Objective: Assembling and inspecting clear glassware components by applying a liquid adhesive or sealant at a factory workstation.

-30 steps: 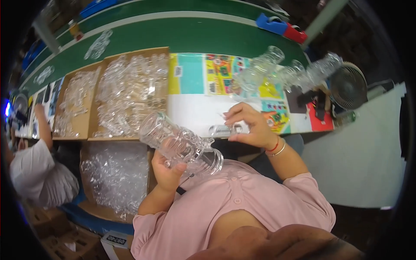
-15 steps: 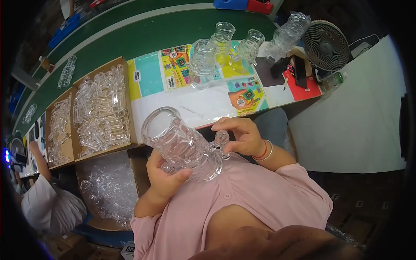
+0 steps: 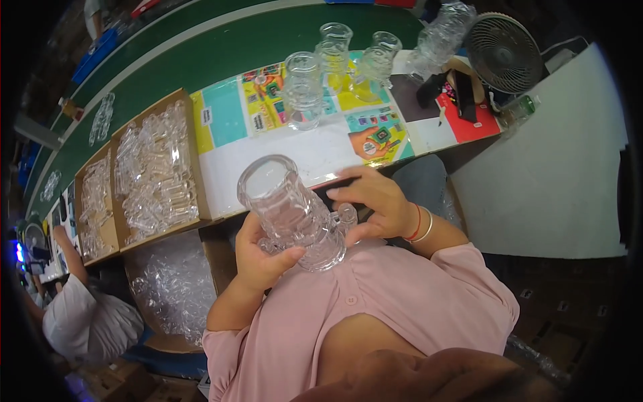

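Note:
My left hand (image 3: 262, 258) is closed round the lower side of a large clear plastic vessel (image 3: 295, 218), tilted, with its wide round end up and away from me. A small clear ball-ended part (image 3: 347, 216) sticks out at the vessel's right side. Close by, my right hand (image 3: 382, 204) has its fingers stretched out and apart, with the thumb next to that part; whether it touches is hard to tell. Beyond, on the table, stand similar clear vessels (image 3: 303, 94) in waisted shapes.
Cardboard trays (image 3: 201, 161) of small clear parts lie left, above a box of clear pieces (image 3: 171, 288). A fan (image 3: 504, 53), a phone (image 3: 463, 97) and a bottle (image 3: 521, 110) are at the right. A co-worker's white sleeve (image 3: 94, 321) shows at far left.
The right hand's fingers have spread away from the small ball-ended part. The vessel in my left hand stands slightly more upright and further right in view.

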{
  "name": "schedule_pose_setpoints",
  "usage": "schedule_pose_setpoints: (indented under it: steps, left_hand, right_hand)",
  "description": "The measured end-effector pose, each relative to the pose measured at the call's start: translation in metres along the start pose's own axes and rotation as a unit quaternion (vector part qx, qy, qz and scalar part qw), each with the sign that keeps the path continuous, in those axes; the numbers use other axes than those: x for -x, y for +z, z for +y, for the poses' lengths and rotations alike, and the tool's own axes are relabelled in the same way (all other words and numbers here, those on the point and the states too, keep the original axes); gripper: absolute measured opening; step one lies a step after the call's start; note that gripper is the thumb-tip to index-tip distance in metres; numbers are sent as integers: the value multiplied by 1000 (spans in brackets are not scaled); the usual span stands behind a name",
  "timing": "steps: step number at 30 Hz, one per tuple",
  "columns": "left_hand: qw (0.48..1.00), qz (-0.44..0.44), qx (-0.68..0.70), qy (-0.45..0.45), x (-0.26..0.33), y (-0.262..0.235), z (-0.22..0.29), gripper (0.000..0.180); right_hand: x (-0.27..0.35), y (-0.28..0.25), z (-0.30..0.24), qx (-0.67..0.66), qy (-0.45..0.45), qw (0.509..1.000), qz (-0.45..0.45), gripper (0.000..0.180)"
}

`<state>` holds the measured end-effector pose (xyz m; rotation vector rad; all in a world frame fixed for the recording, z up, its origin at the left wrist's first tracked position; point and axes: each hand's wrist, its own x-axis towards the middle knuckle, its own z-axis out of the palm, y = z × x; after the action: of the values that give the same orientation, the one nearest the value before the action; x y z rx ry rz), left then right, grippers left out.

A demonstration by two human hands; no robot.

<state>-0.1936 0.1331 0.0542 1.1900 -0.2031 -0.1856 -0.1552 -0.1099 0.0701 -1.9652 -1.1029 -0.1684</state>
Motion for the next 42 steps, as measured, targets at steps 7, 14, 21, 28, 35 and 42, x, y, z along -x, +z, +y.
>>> schedule_pose_setpoints:
  steps: [7, 14, 21, 28, 35, 42]
  left_hand:
    - [942, -180, -244, 142, -12, 8, -9, 84]
    - [940, -312, -102, 88, -6, 20, -22, 95]
    - [870, -388, -195, 235, -2, 38, -10, 78]
    - [915, -19, 187, -357, -56, 37, -19, 81]
    - [949, -54, 180, -254, -41, 30, -25, 79]
    - [937, -131, 37, -323, -3, -9, -49, 69]
  right_hand:
    - [-11, 6, -7, -300, 12, 952, -53, 72]
    - [16, 18, -21, -251, -74, 965, -9, 66]
    - [24, 25, -32, -309, -144, 938, -72, 50]
    - [10, 17, 28, -585, 287, 754, 80, 50]
    - [3, 18, 47, -827, 302, 474, -4, 60]
    - [1, 24, 34, -776, 256, 568, 96, 59]
